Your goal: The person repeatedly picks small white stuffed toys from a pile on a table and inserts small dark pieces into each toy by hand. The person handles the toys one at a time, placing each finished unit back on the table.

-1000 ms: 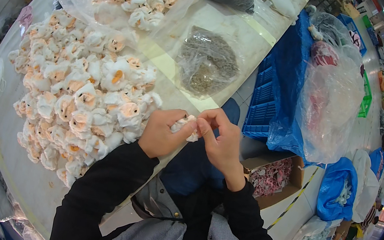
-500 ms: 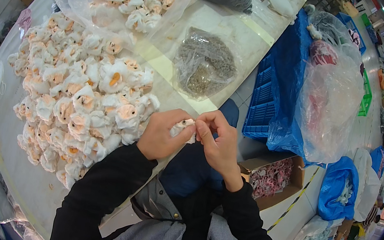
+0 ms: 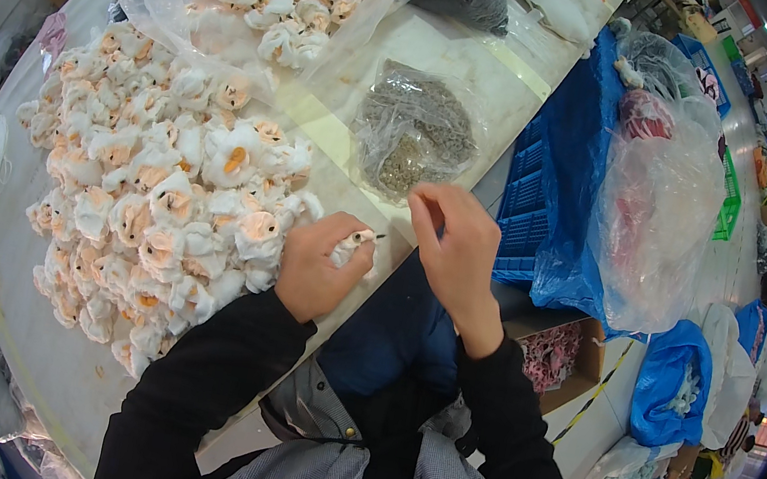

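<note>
- Gripping a small white fluffy piece (image 3: 346, 250): curled left hand (image 3: 313, 268), beside white-and-peach fluffy heap (image 3: 156, 202).
- Right hand (image 3: 456, 249), loosely pinched, contents indiscernible, has moved off, leaving the left sole support.

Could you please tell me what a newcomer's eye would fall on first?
Probably the heap of fluffy white-and-peach pieces on the left part of the table. Next might come the left hand, holding one small white piece near the table's edge, and the blue crate to the table's right.

No readable text, no legible labels, no brands, numbers or signs
</note>
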A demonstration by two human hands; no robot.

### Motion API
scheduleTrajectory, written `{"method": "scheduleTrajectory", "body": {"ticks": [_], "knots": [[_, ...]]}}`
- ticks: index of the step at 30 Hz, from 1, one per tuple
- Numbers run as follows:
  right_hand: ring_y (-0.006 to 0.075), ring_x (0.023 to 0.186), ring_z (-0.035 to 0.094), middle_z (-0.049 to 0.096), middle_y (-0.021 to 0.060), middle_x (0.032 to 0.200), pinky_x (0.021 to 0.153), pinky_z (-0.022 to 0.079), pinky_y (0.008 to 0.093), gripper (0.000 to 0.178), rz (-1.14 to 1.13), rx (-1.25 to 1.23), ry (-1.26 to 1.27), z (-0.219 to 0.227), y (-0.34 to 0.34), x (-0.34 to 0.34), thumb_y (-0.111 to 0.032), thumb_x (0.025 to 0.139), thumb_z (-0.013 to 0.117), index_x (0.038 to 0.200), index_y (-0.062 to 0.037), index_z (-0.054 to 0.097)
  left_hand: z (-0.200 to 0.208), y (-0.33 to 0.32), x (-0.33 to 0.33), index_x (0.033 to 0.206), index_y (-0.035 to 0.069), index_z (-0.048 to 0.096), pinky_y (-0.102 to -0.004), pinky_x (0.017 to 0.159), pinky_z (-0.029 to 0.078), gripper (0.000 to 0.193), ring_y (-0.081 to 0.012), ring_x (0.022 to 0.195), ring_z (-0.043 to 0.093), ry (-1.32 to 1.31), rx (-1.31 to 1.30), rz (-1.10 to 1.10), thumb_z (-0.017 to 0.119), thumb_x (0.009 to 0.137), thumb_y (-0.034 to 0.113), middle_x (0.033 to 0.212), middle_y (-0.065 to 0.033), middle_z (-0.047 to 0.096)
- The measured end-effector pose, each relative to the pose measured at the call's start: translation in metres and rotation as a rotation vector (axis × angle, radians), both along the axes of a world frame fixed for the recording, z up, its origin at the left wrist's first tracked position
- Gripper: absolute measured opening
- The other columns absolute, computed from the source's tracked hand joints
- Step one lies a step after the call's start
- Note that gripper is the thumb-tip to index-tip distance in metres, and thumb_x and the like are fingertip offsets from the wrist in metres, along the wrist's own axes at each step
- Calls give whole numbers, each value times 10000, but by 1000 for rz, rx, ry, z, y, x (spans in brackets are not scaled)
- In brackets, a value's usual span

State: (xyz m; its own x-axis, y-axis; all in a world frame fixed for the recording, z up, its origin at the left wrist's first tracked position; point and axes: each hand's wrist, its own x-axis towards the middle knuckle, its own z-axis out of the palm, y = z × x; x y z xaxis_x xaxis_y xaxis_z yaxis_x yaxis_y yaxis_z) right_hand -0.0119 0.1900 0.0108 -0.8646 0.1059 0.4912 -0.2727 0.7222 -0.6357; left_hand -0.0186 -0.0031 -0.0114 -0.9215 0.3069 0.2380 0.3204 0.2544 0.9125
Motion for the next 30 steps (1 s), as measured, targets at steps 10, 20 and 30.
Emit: {"method": "scheduleTrajectory", "body": {"ticks": [10,20,30], "knots": [[273,997,608,653,57,949,849,454,408,145,62,536,-82,-16,-1,-51,-226,869,760,931,-122,680,6,5,-3,995,-28,710,-361,757,553,140,-308,813,727,-93,37,62,711,911,84,897,-173,726],[284,967,611,650,79,937,855,461,417,190,41,560,-77,-24,-4,-51,-254,879,756,937,-100,661,-2,1,-2,932,-29,694,-384,713,535,120,-305,753,698,-17,17,45,686,898,85,834,-177,700],[278,964,613,657,90,941,844,450,389,144,87,557,-101,-27,-1,-53,-181,851,698,943,-74,668,-7,1,-2,995,-36,699,-371,759,536,146,-291,796,703,-58,4,17,678,912,82,867,-171,717]]}}
